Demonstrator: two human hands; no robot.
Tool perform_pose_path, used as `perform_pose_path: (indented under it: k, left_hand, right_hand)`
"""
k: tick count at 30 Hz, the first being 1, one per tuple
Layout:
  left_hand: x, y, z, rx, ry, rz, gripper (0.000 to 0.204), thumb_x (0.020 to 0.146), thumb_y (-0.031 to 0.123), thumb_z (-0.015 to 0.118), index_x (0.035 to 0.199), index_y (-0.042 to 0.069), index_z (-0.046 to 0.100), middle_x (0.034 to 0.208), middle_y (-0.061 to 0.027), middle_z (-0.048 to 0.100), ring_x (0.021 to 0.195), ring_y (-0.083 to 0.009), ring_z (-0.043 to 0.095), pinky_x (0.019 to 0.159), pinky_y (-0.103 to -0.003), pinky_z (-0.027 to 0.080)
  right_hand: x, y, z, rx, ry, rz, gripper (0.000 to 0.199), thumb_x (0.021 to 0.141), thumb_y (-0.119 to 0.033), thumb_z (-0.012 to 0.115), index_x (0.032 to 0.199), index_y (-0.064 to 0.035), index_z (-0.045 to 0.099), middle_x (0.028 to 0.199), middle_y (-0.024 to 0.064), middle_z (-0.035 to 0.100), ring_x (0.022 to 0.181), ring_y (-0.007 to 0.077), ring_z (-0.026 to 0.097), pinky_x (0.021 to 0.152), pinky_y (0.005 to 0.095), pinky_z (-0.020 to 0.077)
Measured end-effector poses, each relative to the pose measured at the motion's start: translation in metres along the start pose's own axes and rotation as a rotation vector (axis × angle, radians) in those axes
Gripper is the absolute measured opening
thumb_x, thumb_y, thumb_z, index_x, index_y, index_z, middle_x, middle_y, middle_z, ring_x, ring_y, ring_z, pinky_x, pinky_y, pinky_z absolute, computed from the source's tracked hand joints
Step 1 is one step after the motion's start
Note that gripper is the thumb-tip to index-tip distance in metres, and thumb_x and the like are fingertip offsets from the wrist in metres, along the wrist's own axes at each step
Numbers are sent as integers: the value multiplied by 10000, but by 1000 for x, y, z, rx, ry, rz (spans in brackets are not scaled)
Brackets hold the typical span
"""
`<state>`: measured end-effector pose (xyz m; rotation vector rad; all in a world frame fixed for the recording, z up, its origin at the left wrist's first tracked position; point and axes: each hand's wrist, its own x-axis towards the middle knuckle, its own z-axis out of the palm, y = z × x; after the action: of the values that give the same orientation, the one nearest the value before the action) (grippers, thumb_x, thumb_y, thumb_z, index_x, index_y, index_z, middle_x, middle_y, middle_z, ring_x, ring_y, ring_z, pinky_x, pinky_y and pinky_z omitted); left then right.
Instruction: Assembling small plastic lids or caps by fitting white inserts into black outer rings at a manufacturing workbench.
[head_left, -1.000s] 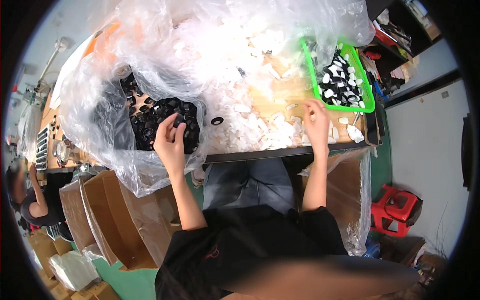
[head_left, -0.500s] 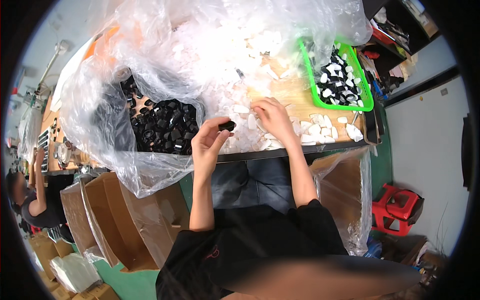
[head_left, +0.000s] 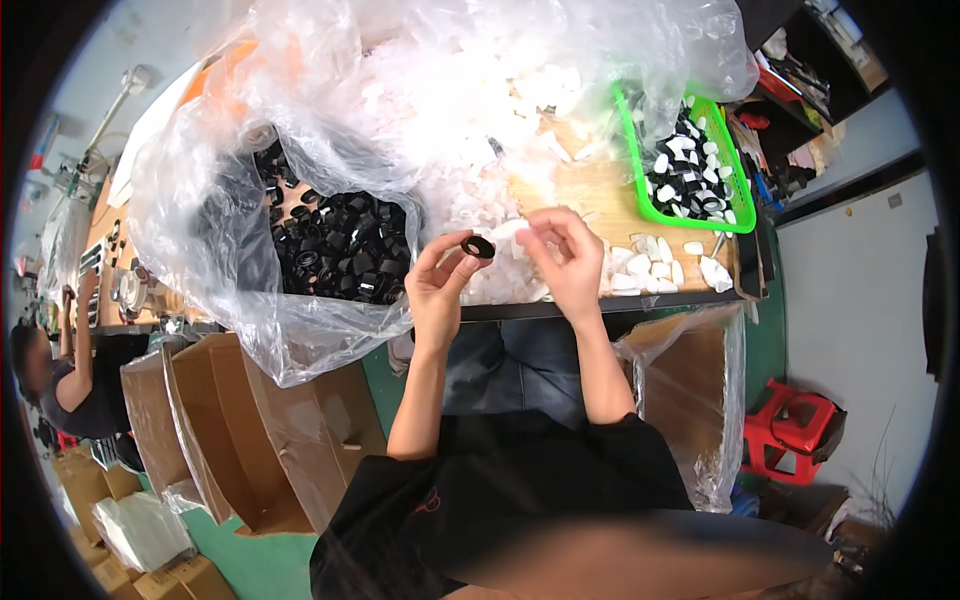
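Observation:
Between the thumb and fingers of my left hand [head_left: 437, 285] is a small black ring-shaped part [head_left: 478, 247], its round opening showing. Just to its right, my right hand [head_left: 567, 260] pinches a white oval piece [head_left: 508, 230] at the fingertips. The two parts are close, but I cannot tell whether they touch. Below and around them spreads a heap of whitish translucent pieces [head_left: 455, 190]. More white oval pieces [head_left: 640, 268] lie on the table right of my right hand. Many black parts [head_left: 345, 245] fill a clear plastic bag [head_left: 205, 270] at the left.
A green basket [head_left: 640, 190] at the right holds black parts with white pieces. Clear plastic sheeting [head_left: 690, 45] covers the far side. Cardboard boxes [head_left: 235, 430] stand below the table edge; a red stool [head_left: 795, 425] is at the right. Another person [head_left: 75, 385] works far left.
My right hand has lifted off the heap with a white oval piece and turned toward the black ring. My left hand has moved slightly right, tilting the ring so its opening shows.

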<state>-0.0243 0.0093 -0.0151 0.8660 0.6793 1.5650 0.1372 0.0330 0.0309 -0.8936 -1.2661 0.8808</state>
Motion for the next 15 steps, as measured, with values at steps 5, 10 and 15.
perform_pose_path:
  k: [5, 10, 15]
  left_hand:
    - [0, 0, 15, 21, -33, 55, 314, 878, -102, 637, 1186, -51, 607, 1202, -135, 587, 1082, -227, 623, 940, -367, 553]
    - [-3, 2, 23, 56, -68, 77, 300, 894, -93, 627, 1191, -48, 620, 1176, -92, 562, 1059, -194, 618, 912, -313, 550]
    - [-6, 5, 22, 71, -22, 51, 262, 917, -68, 617, 1177, -45, 637, 1161, -76, 563, 1015, -148, 617, 877, -262, 537]
  right_hand:
    - [-12, -20, 2, -342, -20, -309, 174, 772, 38, 767, 897, -10, 655, 873, 90, 674, 718, 185, 645, 667, 279, 521]
    - [-15, -17, 3, -389, -37, -376, 201, 755, 46, 770, 896, -19, 643, 882, 98, 679, 768, 241, 668, 668, 313, 534]
    - [-18, -14, 4, -409, -67, -393, 227, 757, 23, 778, 927, -24, 635, 915, 100, 679, 798, 250, 674, 684, 318, 535]
